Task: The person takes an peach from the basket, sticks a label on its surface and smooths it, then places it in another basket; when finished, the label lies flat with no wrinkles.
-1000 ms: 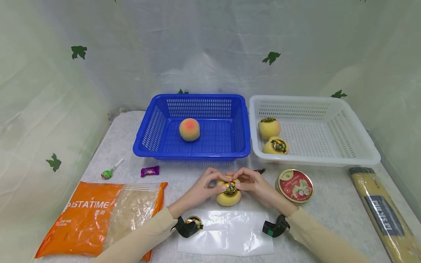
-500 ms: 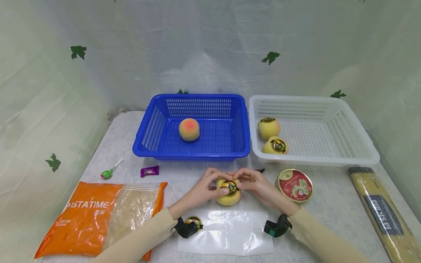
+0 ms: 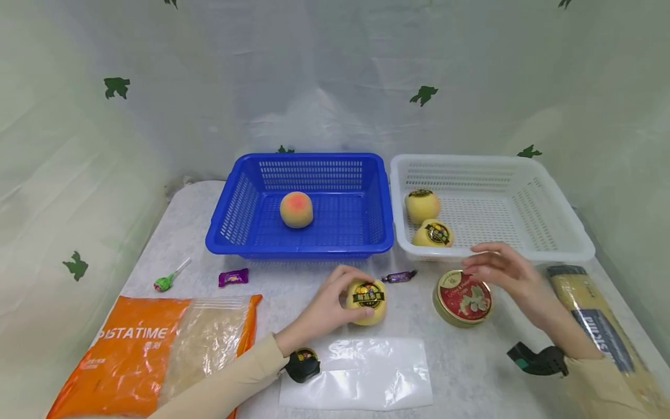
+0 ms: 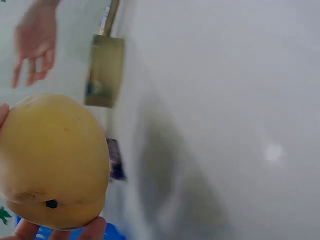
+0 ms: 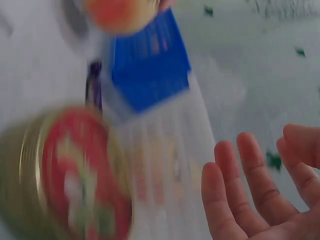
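Observation:
My left hand [image 3: 327, 302] holds a yellow peach [image 3: 366, 317] just above or on the table, thumb and fingers on its sides. A black and gold sticker [image 3: 369, 295] lies across the front of that peach. In the left wrist view the same peach [image 4: 55, 155] shows its bare underside with a small dark spot. Off to the right, my right hand [image 3: 510, 276] is raised with loosely bent fingers and nothing in it. Nearest to it is a round red candy tin [image 3: 463, 299], also large and blurred in the right wrist view.
A blue basket [image 3: 300, 249] holds one peach [image 3: 296, 210]. The white basket [image 3: 502, 254] has two stickered peaches. A white plastic sheet [image 3: 361, 378] with a sticker, an orange pasta bag [image 3: 125, 343], pasta pack [image 3: 602, 326], lollipop [image 3: 164, 283] and wrapped candies [image 3: 233, 277] lie around.
My right hand has let go of the peach and moved right, over toward the tin. The left hand keeps the peach, and a purple candy behind is now uncovered.

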The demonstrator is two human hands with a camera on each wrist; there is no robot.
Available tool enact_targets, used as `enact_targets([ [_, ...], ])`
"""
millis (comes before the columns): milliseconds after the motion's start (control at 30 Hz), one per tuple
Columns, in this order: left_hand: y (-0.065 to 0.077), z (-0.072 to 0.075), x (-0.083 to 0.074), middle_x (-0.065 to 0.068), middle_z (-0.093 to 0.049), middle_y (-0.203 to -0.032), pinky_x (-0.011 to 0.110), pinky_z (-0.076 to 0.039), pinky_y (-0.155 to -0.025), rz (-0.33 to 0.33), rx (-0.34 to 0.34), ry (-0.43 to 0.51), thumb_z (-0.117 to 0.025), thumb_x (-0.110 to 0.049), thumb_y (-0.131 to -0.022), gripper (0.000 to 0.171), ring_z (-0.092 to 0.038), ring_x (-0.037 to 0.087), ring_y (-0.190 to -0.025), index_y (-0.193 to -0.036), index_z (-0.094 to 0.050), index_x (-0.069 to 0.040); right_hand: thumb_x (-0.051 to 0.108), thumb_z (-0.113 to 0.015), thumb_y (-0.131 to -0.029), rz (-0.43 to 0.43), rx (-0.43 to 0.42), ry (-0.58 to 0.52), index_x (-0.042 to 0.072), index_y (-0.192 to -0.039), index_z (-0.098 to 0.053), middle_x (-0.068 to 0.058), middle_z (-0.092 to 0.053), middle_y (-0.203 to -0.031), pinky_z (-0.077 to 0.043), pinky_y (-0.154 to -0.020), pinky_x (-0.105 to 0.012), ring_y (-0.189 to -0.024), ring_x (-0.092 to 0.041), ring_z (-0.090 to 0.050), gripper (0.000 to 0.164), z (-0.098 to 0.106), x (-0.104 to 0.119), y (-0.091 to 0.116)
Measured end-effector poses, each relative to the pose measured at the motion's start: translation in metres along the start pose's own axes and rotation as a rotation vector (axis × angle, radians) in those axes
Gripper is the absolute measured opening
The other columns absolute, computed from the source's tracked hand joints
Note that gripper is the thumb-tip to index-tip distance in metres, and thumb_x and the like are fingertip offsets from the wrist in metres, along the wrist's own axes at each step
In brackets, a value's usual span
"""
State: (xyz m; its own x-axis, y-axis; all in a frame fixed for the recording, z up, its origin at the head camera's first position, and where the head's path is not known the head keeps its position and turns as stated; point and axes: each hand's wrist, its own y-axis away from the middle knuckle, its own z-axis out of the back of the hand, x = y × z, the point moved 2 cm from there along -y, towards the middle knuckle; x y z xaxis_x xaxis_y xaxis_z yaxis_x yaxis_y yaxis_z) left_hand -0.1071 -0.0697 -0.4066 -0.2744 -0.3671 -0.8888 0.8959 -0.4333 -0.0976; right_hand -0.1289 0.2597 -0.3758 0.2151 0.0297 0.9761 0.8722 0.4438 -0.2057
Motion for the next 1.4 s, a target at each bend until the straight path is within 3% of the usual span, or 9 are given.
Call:
enact_targets([
  [133, -0.009, 0.008, -0.038, 0.002, -0.046, -0.117, 0.035, -0.044, -0.085, -0.059, -0.027, 0.091, -0.077, -0.013, -0.07, 0.047, -0.044, 0.017, -0.107, -0.114, -0.058, -0.013, -0.003, -0.043, -0.093, -0.133, -0.138, 0.117, -0.003, -0.128, -0.035, -0.009, -0.061, -0.105, -0.049, -0.076, -0.023, -0.094, -0.015, -0.06, 0.036, 0.035, 0.007, 0.026],
  [267, -0.023, 0.017, -0.078, 0.009, -0.047, -0.115, 0.037, -0.044, -0.085, -0.135, -0.056, 0.128, -0.074, -0.005, -0.072, 0.043, -0.044, 0.02, -0.107, -0.112, -0.057, -0.004, 0.002, -0.043, -0.094, -0.209, -0.203, 0.151, 0.002, -0.133, -0.031, -0.008, -0.063, -0.105, -0.049, -0.076, -0.022, -0.092, -0.015, -0.061, 0.041, 0.059, -0.001, 0.04],
  [400, -0.046, 0.018, -0.095, 0.008, -0.047, -0.113, 0.035, -0.044, -0.084, -0.183, -0.071, 0.134, -0.072, -0.007, -0.075, 0.041, -0.044, 0.017, -0.105, -0.113, -0.056, -0.005, 0.009, -0.044, -0.095, -0.258, -0.248, 0.154, 0.01, -0.135, -0.03, -0.005, -0.063, -0.106, -0.049, -0.075, -0.021, -0.091, -0.014, -0.062, 0.043, 0.071, -0.013, 0.044],
  [533, -0.076, 0.01, -0.1, 0.007, -0.046, -0.114, 0.033, -0.045, -0.083, -0.211, -0.075, 0.175, -0.071, -0.009, -0.076, 0.041, -0.044, 0.015, -0.104, -0.114, -0.056, -0.006, 0.014, -0.044, -0.095, -0.274, -0.273, 0.141, 0.013, -0.134, -0.031, -0.002, -0.06, -0.109, -0.048, -0.076, -0.019, -0.094, -0.012, -0.061, 0.041, 0.075, -0.021, 0.042],
  [667, -0.114, -0.006, -0.089, 0.001, -0.046, -0.117, 0.028, -0.044, -0.082, -0.231, -0.069, 0.185, -0.073, -0.015, -0.076, 0.042, -0.043, 0.01, -0.105, -0.114, -0.057, -0.012, 0.011, -0.039, -0.097, -0.214, -0.269, 0.026, 0.008, -0.13, -0.033, -0.002, -0.061, -0.109, -0.048, -0.076, -0.021, -0.095, -0.014, -0.061, 0.034, 0.072, -0.026, 0.036],
  [800, -0.15, -0.022, -0.079, -0.003, -0.045, -0.116, 0.023, -0.041, -0.081, -0.214, -0.063, 0.092, -0.075, -0.024, -0.074, 0.044, -0.042, 0.007, -0.103, -0.114, -0.058, -0.018, 0.007, -0.035, -0.097, -0.131, -0.284, -0.069, 0.002, -0.125, -0.034, -0.003, -0.064, -0.105, -0.05, -0.074, -0.024, -0.091, -0.016, -0.062, 0.029, 0.069, -0.032, 0.033],
  [933, -0.178, -0.034, -0.084, -0.002, -0.049, -0.11, 0.023, -0.037, -0.08, -0.169, -0.061, -0.049, -0.074, -0.029, -0.074, 0.043, -0.041, 0.008, -0.099, -0.113, -0.058, -0.02, 0.007, -0.036, -0.097, -0.105, -0.309, -0.049, 0.003, -0.124, -0.036, -0.003, -0.064, -0.102, -0.05, -0.072, -0.024, -0.088, -0.015, -0.063, 0.027, 0.068, -0.036, 0.035],
  [1200, -0.219, -0.064, -0.093, -0.006, -0.054, -0.113, 0.019, -0.03, -0.09, -0.126, 0.084, -0.254, -0.074, -0.031, -0.074, 0.042, -0.04, 0.009, -0.108, -0.111, -0.058, -0.019, 0.007, -0.037, -0.097, -0.086, -0.34, -0.037, 0.003, -0.123, -0.037, -0.003, -0.065, -0.098, -0.051, -0.068, -0.025, -0.083, -0.015, -0.064, 0.026, 0.071, -0.037, 0.038],
  [1400, -0.229, -0.085, -0.091, -0.007, -0.054, -0.116, 0.018, -0.028, -0.094, -0.091, 0.184, -0.359, -0.07, -0.034, -0.078, 0.04, -0.041, 0.009, -0.112, -0.112, -0.055, -0.019, 0.01, -0.038, -0.097, -0.112, -0.363, -0.006, 0.004, -0.124, -0.037, -0.002, -0.065, -0.097, -0.051, -0.067, -0.025, -0.082, -0.015, -0.063, 0.027, 0.072, -0.036, 0.039],
])
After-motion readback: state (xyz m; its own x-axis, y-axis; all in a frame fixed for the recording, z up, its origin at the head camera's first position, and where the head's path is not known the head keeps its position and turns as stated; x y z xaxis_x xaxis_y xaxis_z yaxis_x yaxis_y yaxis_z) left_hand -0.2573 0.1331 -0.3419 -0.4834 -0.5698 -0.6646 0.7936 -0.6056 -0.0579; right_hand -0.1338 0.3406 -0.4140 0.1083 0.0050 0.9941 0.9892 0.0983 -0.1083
